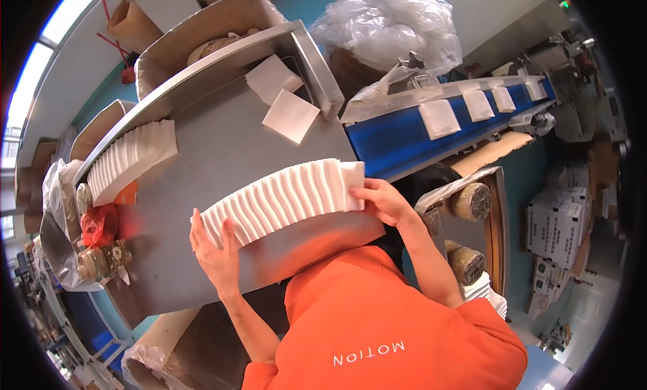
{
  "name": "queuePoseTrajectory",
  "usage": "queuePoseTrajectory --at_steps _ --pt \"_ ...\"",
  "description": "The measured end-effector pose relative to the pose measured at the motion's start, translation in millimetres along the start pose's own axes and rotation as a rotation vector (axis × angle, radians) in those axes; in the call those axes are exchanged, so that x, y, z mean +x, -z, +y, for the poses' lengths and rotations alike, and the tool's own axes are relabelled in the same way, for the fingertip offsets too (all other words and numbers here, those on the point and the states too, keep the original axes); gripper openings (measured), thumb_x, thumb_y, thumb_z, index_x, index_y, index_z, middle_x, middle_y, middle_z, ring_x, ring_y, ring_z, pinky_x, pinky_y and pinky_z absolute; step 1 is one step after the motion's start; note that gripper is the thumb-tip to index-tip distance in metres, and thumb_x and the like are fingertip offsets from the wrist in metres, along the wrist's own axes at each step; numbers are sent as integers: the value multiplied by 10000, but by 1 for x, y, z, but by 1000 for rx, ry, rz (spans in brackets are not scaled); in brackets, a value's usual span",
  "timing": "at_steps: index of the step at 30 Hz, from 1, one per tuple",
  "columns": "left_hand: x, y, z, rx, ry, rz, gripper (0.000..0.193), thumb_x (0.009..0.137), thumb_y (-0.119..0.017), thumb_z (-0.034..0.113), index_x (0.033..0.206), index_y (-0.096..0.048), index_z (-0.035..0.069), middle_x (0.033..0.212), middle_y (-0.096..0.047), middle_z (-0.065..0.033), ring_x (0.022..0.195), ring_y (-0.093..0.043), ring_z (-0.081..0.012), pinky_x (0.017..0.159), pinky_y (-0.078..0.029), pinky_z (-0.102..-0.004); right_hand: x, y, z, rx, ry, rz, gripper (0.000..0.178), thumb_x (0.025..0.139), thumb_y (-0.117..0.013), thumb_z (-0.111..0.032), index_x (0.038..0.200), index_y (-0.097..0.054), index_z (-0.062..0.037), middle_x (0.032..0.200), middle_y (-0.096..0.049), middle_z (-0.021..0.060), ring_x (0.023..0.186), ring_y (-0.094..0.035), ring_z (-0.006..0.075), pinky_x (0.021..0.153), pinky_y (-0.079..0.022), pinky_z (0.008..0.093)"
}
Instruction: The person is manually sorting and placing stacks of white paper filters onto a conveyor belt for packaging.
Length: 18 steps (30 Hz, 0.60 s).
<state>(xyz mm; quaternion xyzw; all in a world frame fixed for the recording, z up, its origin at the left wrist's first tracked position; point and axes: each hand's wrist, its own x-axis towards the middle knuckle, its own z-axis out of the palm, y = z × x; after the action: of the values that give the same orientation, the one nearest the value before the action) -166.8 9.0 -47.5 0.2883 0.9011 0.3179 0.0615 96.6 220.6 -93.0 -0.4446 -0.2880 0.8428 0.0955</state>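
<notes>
A long curved row of white folded paper napkins (276, 198) stands on edge across the grey metal table in front of me. My left hand (217, 256) grips the left end of this row, with the thumb on the near side and the fingers around the end. At the other end, my right hand (384, 200) is closed on the outermost napkins (353, 181), thumb and fingers pressed on their edge. Farther off on the table lie two loose flat napkins (291, 115) (273, 78). A second row of napkins (131, 162) stands at the table's left edge.
A blue conveyor belt (391, 147) carrying several napkin stacks (439, 119) runs away to the right. A raised metal rim (195, 70) bounds the table's far side, with a cardboard box (162, 63) behind it. Tape rolls (101, 258) and a red bundle (98, 225) sit at left.
</notes>
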Motion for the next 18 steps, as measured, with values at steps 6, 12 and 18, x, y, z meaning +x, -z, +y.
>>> queuePoseTrajectory --at_steps 6,12,18 --pt "1 -6 8 -13 -25 -56 680 915 -644 443 1428 -419 59 1379 -484 -220 1300 -443 -390 1048 -386 -464 15 -13 0 -17 418 257 384 978 -600 -289 1226 -568 2 1111 -644 94 986 -617 166 871 -500 279" --pt "0 -9 8 -3 -25 4 684 914 -643 445 1428 -417 55 1400 -448 -242 1306 -426 -405 1052 -375 -480 21 -30 6 -184 274 127 453 957 -613 -329 1244 -574 20 1104 -652 90 994 -609 174 886 -474 293" --pt "1 -5 8 -16 -9 -17 677 915 -647 433 1427 -416 56 1386 -469 -229 1298 -440 -395 1056 -375 -473 12 -3 7 102 295 238 357 943 -629 -176 1216 -571 46 1141 -636 90 1061 -603 159 914 -514 323"
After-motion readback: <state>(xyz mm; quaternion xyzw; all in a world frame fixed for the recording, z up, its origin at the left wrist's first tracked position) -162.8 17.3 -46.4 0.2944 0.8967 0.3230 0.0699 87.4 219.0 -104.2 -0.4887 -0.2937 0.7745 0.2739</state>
